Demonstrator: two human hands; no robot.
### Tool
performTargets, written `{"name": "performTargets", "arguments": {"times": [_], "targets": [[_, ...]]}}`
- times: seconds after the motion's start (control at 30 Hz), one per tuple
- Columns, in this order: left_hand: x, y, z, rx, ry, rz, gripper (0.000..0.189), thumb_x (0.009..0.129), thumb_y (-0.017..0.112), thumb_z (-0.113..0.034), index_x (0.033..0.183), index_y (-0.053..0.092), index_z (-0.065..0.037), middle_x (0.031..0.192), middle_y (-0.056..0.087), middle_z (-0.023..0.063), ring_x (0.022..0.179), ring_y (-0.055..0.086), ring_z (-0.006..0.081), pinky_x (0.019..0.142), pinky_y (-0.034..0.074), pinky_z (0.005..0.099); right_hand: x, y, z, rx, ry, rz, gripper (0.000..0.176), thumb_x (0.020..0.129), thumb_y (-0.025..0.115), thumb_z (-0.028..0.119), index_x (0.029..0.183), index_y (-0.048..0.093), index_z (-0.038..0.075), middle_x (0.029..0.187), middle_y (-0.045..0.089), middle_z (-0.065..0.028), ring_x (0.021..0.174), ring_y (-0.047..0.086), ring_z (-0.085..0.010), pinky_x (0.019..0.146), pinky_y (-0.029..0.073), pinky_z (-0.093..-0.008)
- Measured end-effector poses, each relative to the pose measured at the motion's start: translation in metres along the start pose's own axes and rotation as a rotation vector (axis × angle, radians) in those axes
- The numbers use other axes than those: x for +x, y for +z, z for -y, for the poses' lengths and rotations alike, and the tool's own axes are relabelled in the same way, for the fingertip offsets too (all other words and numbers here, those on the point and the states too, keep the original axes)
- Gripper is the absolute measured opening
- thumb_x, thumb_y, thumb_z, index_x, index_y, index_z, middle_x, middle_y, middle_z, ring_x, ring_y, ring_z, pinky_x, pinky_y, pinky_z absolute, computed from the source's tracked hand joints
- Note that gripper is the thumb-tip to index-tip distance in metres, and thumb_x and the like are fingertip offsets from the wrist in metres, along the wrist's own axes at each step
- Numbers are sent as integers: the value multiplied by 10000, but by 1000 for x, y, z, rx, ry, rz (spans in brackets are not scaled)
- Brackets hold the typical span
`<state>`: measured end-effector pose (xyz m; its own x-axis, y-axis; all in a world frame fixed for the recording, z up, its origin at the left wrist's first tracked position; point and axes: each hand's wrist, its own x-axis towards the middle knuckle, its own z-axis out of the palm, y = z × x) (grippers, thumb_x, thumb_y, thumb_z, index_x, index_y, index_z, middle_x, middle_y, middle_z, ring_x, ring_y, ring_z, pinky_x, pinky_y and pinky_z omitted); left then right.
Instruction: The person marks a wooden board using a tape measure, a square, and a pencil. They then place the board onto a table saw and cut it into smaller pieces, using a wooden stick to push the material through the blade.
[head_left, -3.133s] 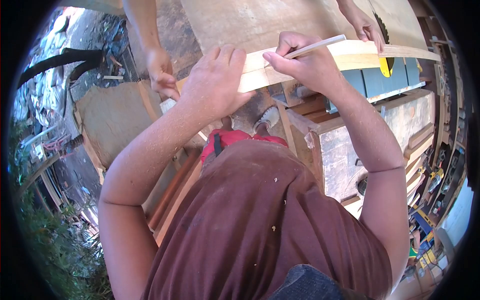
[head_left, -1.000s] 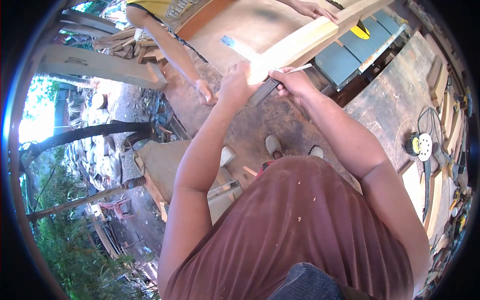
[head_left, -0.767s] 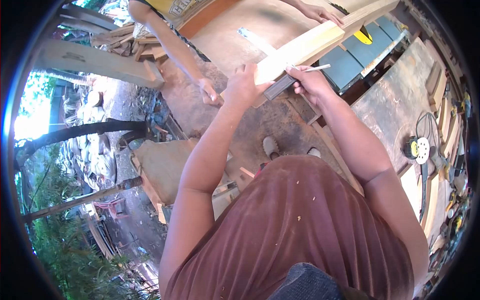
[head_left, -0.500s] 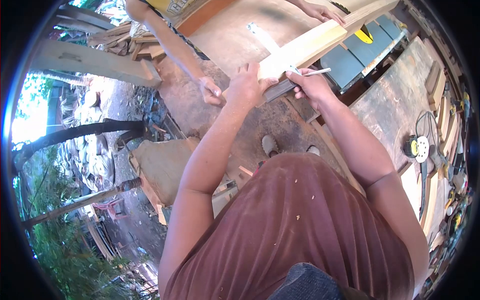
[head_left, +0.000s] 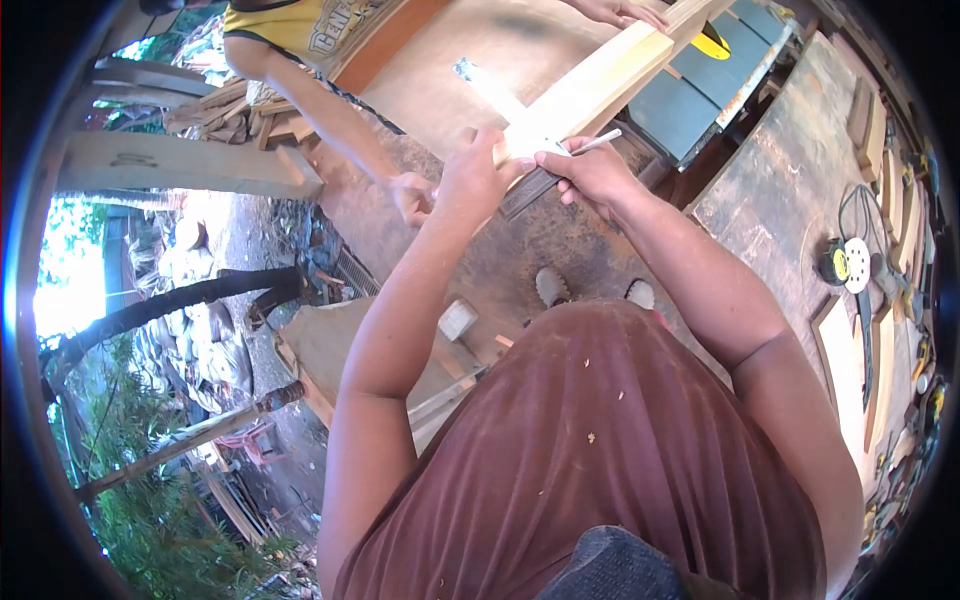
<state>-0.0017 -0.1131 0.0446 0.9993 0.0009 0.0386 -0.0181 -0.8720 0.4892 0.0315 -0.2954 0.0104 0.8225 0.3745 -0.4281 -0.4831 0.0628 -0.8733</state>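
Observation:
A pale wooden beam (head_left: 615, 80) runs from the upper right down to my hands. Across its near end lies a try square, its shiny blade (head_left: 485, 88) pointing up-left and its dark stock (head_left: 530, 195) below the beam's end. My left hand (head_left: 478, 175) is closed around the beam's end and the square, thumb toward the stock; the exact grip is partly hidden. In my right hand (head_left: 590, 172) is a slim white pencil (head_left: 605, 140), held between thumb and fingers close to the square. Its writing tip is hard to make out.
Another person's hand (head_left: 412, 198) is just left of mine; their other hand (head_left: 630, 14) rests on the beam's far part. A grey saw table (head_left: 700, 85) with a yellow part (head_left: 712, 38) stands right. A sander (head_left: 848, 264) lies on the workbench (head_left: 765, 180).
The view has shifted, so beam and hands appear slightly lower and further left. My right hand still holds the pencil by the square. A white block now shows beside my left forearm.

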Motion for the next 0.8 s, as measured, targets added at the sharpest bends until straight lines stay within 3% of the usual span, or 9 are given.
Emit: {"name": "performTargets", "arguments": {"times": [0.1, 0.2, 0.27, 0.3, 0.37, 0.47, 0.5, 0.57, 0.8], "targets": [[2, -7, 3, 53, 65, 50, 451, 835, 757, -347, 1131, 563, -66, 1115, 591, 207, 1078, 598, 417, 869, 488, 476, 0, 1, 1, -24, 2, -9, 203, 882, 747, 158, 938, 629, 2, 778, 628, -27, 570, 538, -61, 428, 455, -195], [6, -16, -2, 120, 103, 133, 534, 816, 771, -367, 1209, 572, -65, 1153, 578, 225, 1130, 578, 411, 919, 469, 479, -4, 5, 7, -38, 16, -2, 198, 873, 755, 147, 914, 625, 3, 760, 637, -32, 551, 538, -63, 428, 457, -198], [3, -28, -15, 175, 66, 292, 761, 755, 811, -428, 1334, 508, -38, 1261, 532, 258, 1201, 532, 408, 993, 437, 475, -4, 6, 5, 7, 51, -1, 221, 857, 774, 157, 882, 611, 10, 741, 637, -34, 520, 527, -66, 423, 453, -200], [1, -31, -19, 178, 75, 302, 761, 755, 811, -428, 1334, 508, -38, 1261, 532, 258, 1201, 532, 408, 993, 437, 475, -3, 6, 3, 16, 52, -11, 221, 857, 774, 157, 882, 611, 10, 741, 637, -34, 520, 527, -66, 423, 453, -200], [-5, -35, -24, 247, 100, 338, 977, 683, 846, -487, 1392, 422, 34, 1362, 462, 281, 1266, 471, 423, 1041, 412, 469, -1, 8, -2, 43, 25, -22, 280, 820, 806, 183, 871, 621, -22, 731, 629, -53, 518, 546, -78, 413, 460, -196], [-6, -30, -22, 260, 121, 351, 1055, 647, 866, -469, 1388, 376, 100, 1405, 422, 279, 1311, 410, 437, 1066, 397, 468, -4, 13, -3, 42, 23, -87, 298, 828, 805, 210, 851, 605, -10, 732, 632, -61, 514, 549, -79, 412, 462, -201], [-7, -25, -19, 260, 129, 365, 1055, 647, 866, -469, 1388, 376, 100, 1405, 422, 279, 1311, 410, 437, 1066, 397, 468, -5, 14, -6, 50, 29, -98, 298, 828, 805, 210, 851, 605, -10, 732, 632, -61, 514, 549, -79, 412, 462, -201], [-10, -15, -10, 297, 254, 183, 902, 640, 863, -344, 1301, 406, 65, 1265, 479, 264, 1205, 474, 417, 981, 447, 458, -8, 16, -10, 162, 30, -123, 319, 849, 790, 255, 847, 599, -2, 718, 623, -59, 527, 568, -85, 429, 480, -204], [-10, -11, -6, 296, 237, 178, 887, 637, 853, -297, 1312, 403, 63, 1267, 469, 247, 1201, 466, 417, 988, 436, 467, -20, 19, -27, 318, 111, -9, 337, 946, 664, 329, 874, 597, 8, 704, 622, -64, 543, 601, -110, 454, 507, -231]]}}
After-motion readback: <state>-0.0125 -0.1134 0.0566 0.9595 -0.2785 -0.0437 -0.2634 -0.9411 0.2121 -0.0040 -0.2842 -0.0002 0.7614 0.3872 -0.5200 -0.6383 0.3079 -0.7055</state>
